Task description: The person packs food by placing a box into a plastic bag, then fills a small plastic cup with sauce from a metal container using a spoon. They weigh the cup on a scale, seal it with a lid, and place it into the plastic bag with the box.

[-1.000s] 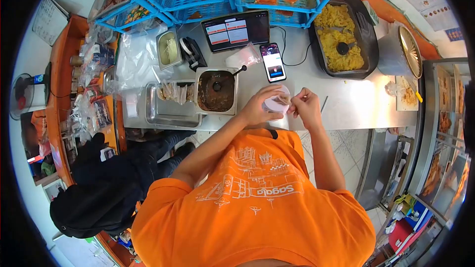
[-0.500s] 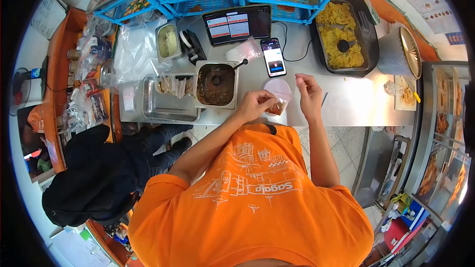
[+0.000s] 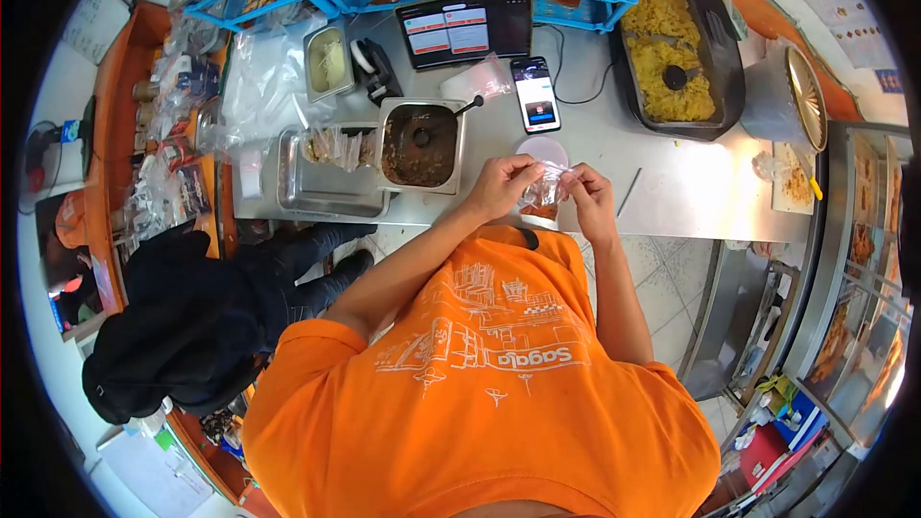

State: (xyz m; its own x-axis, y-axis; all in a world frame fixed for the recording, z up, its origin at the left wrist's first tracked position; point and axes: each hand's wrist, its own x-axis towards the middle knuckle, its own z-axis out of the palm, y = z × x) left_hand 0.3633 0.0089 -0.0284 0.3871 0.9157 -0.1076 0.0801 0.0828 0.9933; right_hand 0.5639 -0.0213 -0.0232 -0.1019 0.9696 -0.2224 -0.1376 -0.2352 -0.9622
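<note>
A small clear plastic bag (image 3: 543, 194) with reddish-brown contents at its bottom hangs between my two hands near the table's front edge. My left hand (image 3: 503, 186) pinches the top of the bag from the left. On the other side, my right hand (image 3: 588, 200) has its fingers closed on the bag's upper right edge. Just behind the bag lies a round pale pink lid or dish (image 3: 543, 149), partly covered by it. A metal container (image 3: 419, 147) of dark brown sauce with a black ladle (image 3: 467, 106) stands left of my hands.
A lit phone (image 3: 536, 96) and a tablet (image 3: 463, 29) are at the back. A black pan (image 3: 624, 62) of yellow food stands right, beside a metal pot (image 3: 782, 101). A thin dark stick (image 3: 629, 192) lies to the right. A metal tray (image 3: 326, 187) is left, near a dark-clothed person (image 3: 192, 326).
My right hand has come in from the right and closed on the bag's top. The bag is now stretched between both hands, where before only my left hand held it.
</note>
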